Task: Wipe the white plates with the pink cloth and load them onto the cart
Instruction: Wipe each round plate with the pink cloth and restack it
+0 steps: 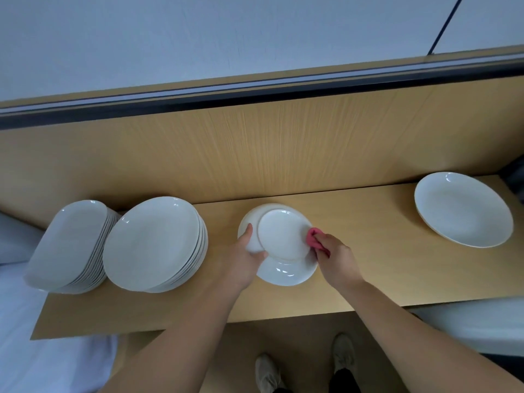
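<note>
L hand: clamped on the small plate at its 9 o'clock rim, w/ thumb lying along the rim edge and one fingertip showing at approx. 7 o'clock. Remaining fingers hidden under the plate.

R hand: fingers curled round the bunched pink cloth, pressing it to the small plate's rim at 3 o'clock. Most of the cloth is hidden inside the hand; only a wad shows at the fingertips.

Small plate: held directly over a larger plate, which lies flat on the counter. The larger plate shows past the small one from 4 to 7 o'clock and as a thin crescent at 10–11 o'clock. Contact btwn the two cannot be told.

Ref. point = small plate:
- 9 o'clock, near: round stack of white plates, several high.
- 9 o'clock, beyond it and touching or just beside: oblong stack, leaning left, at the counter's left end.
- 2 o'clock, well apart: lone plate, large and shallow, near the counter's right end.
- 12 o'clock: wood panel rising behind the counter.
- 6 o'clock, below the counter edge: two pale shoes.
</note>
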{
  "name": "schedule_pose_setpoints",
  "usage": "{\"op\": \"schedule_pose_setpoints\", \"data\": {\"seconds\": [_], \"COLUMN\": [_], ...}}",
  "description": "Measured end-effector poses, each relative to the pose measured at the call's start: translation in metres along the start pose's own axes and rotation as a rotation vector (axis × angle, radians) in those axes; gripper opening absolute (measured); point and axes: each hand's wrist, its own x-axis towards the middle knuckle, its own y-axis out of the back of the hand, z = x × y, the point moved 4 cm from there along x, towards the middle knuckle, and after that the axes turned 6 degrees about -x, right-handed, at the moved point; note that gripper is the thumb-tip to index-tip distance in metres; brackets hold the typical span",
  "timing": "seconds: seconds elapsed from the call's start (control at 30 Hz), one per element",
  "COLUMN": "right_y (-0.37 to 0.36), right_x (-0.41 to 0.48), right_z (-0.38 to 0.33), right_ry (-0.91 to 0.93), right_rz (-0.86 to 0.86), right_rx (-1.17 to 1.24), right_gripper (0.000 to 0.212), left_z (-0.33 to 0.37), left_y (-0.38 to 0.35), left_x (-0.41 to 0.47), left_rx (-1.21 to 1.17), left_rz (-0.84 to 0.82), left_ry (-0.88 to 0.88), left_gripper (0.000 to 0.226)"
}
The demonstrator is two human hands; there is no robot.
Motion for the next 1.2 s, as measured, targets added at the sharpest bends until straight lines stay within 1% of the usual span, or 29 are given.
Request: {"op": "schedule_pose_setpoints", "data": {"seconds": [0.13, 0.27, 0.37, 0.47, 0.57, 0.67, 0.77, 0.8, 0.9, 0.97, 1.07, 1.17, 1.2], "right_y": [0.002, -0.003, -0.015, -0.028, -0.032, -0.017, 0.004, 0.007, -0.005, -0.015, -0.024, -0.033, -0.035], "right_x": [-0.001, -0.02, -0.05, -0.073, -0.073, -0.066, -0.047, -0.039, -0.019, -0.011, 0.007, 0.029, 0.037], "right_z": [0.0, -0.001, -0.01, -0.024, -0.025, -0.027, -0.033, -0.036, -0.041, -0.043, -0.05, -0.064, -0.068], "right_ry": [-0.025, -0.035, -0.041, 0.077, 0.169, 0.207, 0.286, 0.314, 0.452, 0.53, 0.58, 0.632, 0.648], "right_rz": [-0.008, 0.056, 0.131, 0.207, 0.226, 0.237, 0.285, 0.271, 0.108, 0.04, 0.009, -0.038, -0.063], "right_rx": [0.003, -0.027, 0.018, -0.011, -0.054, -0.121, -0.202, -0.248, -0.401, -0.449, -0.442, -0.4, -0.391], "right_gripper": [0.031, 0.029, 0.028, 0.03, 0.036, 0.039, 0.034, 0.034, 0.036, 0.036, 0.032, 0.018, 0.018], "left_z": [0.0, -0.002, -0.001, 0.0, 0.0, -0.001, -0.004, -0.005, -0.006, -0.006, -0.006, -0.005, -0.005], "left_y": [0.001, 0.0, -0.006, -0.01, -0.011, -0.011, -0.013, -0.014, -0.016, -0.016, -0.014, -0.015, -0.016], "left_x": [-0.002, -0.003, -0.005, -0.001, 0.001, 0.002, 0.001, 0.001, 0.002, 0.005, 0.007, 0.008, 0.008], "left_rx": [0.032, -0.072, -0.104, -0.132, -0.148, -0.127, -0.125, -0.131, -0.137, -0.147, -0.147, -0.136, -0.13], "left_rz": [-0.048, 0.015, 0.061, 0.082, 0.088, 0.084, 0.086, 0.085, 0.079, 0.076, 0.073, 0.076, 0.079], "left_ry": [-0.001, 0.014, -0.008, -0.034, -0.047, -0.056, -0.058, -0.059, -0.068, -0.061, -0.052, -0.066, -0.069], "left_gripper": [0.075, 0.074, 0.074, 0.075, 0.076, 0.077, 0.077, 0.077, 0.078, 0.078, 0.078, 0.078, 0.078]}}
